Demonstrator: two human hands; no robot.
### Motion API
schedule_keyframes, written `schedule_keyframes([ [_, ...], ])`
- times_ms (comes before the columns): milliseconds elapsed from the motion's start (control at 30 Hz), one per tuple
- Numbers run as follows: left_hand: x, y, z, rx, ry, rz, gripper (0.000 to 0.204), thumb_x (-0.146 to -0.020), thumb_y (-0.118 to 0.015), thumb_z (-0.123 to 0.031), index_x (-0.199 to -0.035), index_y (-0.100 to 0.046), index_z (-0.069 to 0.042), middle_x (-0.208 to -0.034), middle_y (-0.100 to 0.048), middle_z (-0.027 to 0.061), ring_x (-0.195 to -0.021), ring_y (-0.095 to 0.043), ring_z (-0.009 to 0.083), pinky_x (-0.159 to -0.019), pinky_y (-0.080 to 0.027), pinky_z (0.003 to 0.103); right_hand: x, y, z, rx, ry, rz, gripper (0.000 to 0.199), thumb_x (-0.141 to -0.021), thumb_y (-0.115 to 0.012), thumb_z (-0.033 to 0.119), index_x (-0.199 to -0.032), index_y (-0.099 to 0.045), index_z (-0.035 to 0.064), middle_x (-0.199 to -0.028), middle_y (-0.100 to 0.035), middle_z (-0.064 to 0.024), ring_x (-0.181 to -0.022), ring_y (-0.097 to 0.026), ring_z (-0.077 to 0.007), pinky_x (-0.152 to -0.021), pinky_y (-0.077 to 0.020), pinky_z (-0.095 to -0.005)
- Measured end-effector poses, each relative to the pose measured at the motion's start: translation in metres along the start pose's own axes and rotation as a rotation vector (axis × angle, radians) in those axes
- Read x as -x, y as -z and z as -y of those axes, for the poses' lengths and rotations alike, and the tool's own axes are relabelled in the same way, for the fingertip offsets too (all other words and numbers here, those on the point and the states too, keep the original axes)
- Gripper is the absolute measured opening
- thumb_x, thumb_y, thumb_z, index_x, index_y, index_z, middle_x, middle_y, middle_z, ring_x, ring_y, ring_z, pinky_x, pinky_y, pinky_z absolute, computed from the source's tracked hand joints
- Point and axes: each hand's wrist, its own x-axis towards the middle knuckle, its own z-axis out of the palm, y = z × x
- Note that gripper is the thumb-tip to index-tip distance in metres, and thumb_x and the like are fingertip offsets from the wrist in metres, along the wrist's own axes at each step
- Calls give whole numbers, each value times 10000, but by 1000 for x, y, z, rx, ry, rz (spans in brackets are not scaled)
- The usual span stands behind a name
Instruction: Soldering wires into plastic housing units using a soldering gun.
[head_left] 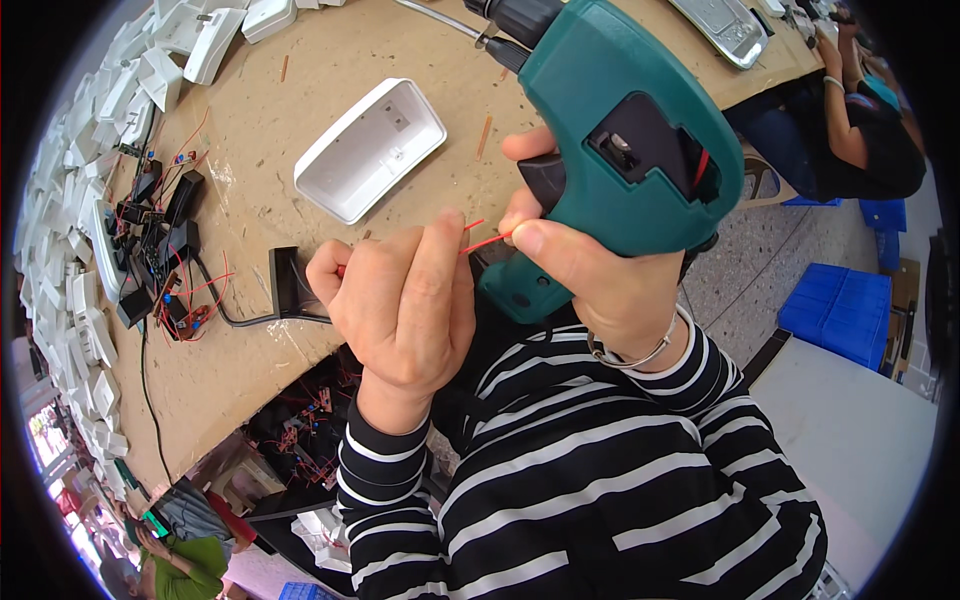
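My left hand (400, 295) has its fingers closed on a thin red wire (484, 243), and a second red wire end sticks up beside its fingertips. My right hand (600, 280) pinches the wire's other end between thumb and finger. Over that hand lies a green electric drill (640, 130) with a black chuck, covering part of the fingers, some of which show beside its trigger. Whether the right hand also bears the drill I cannot tell. Just left of my left hand, a black plastic part (287, 283) with a black cable lies on the table.
A white plastic housing (370, 150) lies open side up on the brown table (255, 200). Black parts with red wires (165, 230) form a heap at left, beside piled white housings (90, 330). Blue crates (835, 310) stand on the right; other people sit at far right and lower left.
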Motion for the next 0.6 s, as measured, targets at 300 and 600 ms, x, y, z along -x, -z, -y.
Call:
schedule_keyframes([
  [300,0,-3,0,114,87,15,266,-736,-705,13,-995,-662,-28,-750,-621,41,-612,-535,177,-649,-338,321,2,1,-1,-109,-54,-120,500,-781,-634,-86,-1252,-470,-73,-1167,-581,-207,-821,-650,-172,-723,-550,-278],
  [600,-12,8,-1,237,148,159,177,-744,-699,17,-907,-646,-27,-674,-547,47,-582,-507,211,-628,-353,324,7,8,1,363,195,91,543,-773,-637,-126,-1282,-465,-47,-1229,-561,-159,-888,-650,-168,-788,-543,-284],
])
